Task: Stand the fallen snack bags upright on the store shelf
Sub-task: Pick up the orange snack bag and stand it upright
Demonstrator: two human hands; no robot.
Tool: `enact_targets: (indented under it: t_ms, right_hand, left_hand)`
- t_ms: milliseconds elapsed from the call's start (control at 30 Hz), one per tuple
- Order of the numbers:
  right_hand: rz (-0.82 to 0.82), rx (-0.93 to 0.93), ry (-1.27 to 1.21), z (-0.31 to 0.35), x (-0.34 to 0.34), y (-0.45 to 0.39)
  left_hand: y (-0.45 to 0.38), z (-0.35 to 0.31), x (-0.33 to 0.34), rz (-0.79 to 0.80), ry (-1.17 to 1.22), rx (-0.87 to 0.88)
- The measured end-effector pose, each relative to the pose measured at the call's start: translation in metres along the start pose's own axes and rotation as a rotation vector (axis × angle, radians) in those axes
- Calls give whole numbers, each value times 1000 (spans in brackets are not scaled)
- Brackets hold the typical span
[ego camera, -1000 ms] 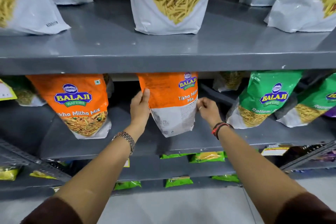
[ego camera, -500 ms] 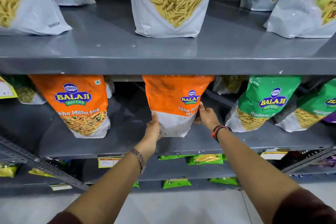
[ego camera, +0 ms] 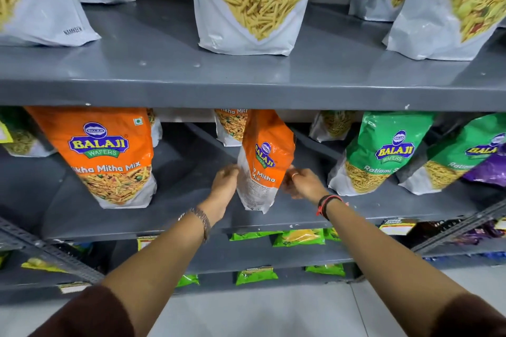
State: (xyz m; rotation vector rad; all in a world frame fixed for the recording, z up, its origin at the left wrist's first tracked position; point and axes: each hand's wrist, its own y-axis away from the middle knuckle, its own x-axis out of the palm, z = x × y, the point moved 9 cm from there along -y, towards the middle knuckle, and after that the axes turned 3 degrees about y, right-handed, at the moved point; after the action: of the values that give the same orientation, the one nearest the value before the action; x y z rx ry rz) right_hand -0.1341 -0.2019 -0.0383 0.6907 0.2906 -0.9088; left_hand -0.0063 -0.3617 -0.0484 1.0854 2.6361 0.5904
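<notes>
An orange Tikha Mitha Mix bag [ego camera: 264,161] stands upright on the middle grey shelf [ego camera: 273,220], turned edge-on so its narrow side faces me. My left hand [ego camera: 224,183] grips its lower left edge and my right hand [ego camera: 299,185] grips its lower right edge. Its top is hidden behind the shelf above. A second orange bag of the same mix [ego camera: 109,156] stands upright to the left. Behind the held bag, another orange bag [ego camera: 230,126] shows partly at the back.
Two green Ratlami bags [ego camera: 383,153] [ego camera: 460,156] lean on the right, with a purple bag [ego camera: 490,169] at the far right. Big white namkeen pouches [ego camera: 254,3] fill the upper shelf [ego camera: 246,90]. Small green packets [ego camera: 298,236] lie on lower shelves.
The held orange bag has turned from showing its back to standing edge-on, and both hands have slid down to its lower edges.
</notes>
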Motion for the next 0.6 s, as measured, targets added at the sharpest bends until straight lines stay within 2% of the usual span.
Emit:
enact_targets:
  t_ms: [67, 300, 433, 533, 600]
  right_hand:
    - [-47, -14, -77, 9, -8, -11]
    - [136, -44, -395, 56, 25, -15]
    - [207, -28, -522, 62, 35, -20]
    - [170, -3, -521, 60, 33, -18]
    - [119, 17, -486, 51, 25, -11]
  left_hand:
    - [14, 15, -2, 16, 13, 20]
    - [54, 52, 32, 145, 42, 12]
    - [65, 42, 56, 101, 143, -16]
    - [56, 39, 60, 9, 295, -49]
    - [42, 39, 59, -57, 368, -10]
